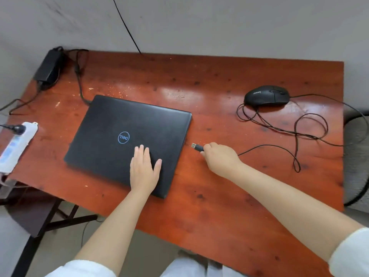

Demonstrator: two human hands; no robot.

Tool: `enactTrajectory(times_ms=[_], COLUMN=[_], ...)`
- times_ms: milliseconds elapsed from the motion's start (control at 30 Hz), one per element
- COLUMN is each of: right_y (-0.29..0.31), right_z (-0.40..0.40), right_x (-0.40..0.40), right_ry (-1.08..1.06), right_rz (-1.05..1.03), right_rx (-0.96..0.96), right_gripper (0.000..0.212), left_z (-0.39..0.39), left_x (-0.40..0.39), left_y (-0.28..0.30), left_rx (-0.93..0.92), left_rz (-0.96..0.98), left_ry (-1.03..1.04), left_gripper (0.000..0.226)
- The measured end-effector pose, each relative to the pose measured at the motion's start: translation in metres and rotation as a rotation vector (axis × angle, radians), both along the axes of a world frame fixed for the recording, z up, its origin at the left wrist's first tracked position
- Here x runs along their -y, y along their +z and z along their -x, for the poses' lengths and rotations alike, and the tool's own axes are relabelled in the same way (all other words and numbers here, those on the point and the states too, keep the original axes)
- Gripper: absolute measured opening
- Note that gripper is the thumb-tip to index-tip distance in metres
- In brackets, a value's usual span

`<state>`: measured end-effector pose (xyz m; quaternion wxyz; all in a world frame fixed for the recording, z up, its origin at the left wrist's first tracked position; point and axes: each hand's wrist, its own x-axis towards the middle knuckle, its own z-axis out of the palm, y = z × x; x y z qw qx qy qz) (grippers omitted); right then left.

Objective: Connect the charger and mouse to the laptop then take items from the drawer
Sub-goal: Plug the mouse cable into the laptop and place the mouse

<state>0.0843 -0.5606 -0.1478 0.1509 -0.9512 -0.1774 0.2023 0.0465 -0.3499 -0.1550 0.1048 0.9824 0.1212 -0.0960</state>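
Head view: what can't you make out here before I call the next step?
- Laptop side ports: the edge facing the USB plug is too thin and dark to show any socket.
- Charger cable end: it reaches the laptop's far corner, but seating is not visible.
- Drawer: none shows in frame.
- Power strip: cut off by the left edge.
- Right hand: fingers hide the plug's rear.

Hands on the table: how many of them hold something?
1. The right hand holds the mouse's USB plug just right of the laptop. The left hand lies flat and open on the lid, holding nothing.
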Motion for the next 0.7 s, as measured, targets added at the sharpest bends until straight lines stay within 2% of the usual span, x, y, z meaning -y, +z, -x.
enactTrajectory(times_ms=[133,233,500,700], right_y=[-0.010,-0.014,-0.011,-0.016], right_z=[-0.007,-0.014,-0.024,-0.031], right_x=[-0.013,-0.015,-0.021,-0.018], right_ry=[-0.199,-0.309,-0.237,-0.174], right_rz=[-0.041,-0.062,-0.090,-0.077], right_rx=[-0.112,-0.126,0.086,0.100], right_gripper=[0.023,0.020,0.022,0.031], left_z=[0.004,0.005,0.006,0.006], left_x=[-0.008,-0.008,-0.012,-0.012], left_y=[-0.012,-0.016,-0.021,-0.021], left_rx=[0.014,0.043,0.060,0.069], left_rz=[-0.002,-0.014,-0.008,0.006], left_ry=[-0.009,-0.007,-0.014,-0.013], left_gripper=[0.054,0.054,0.055,0.055])
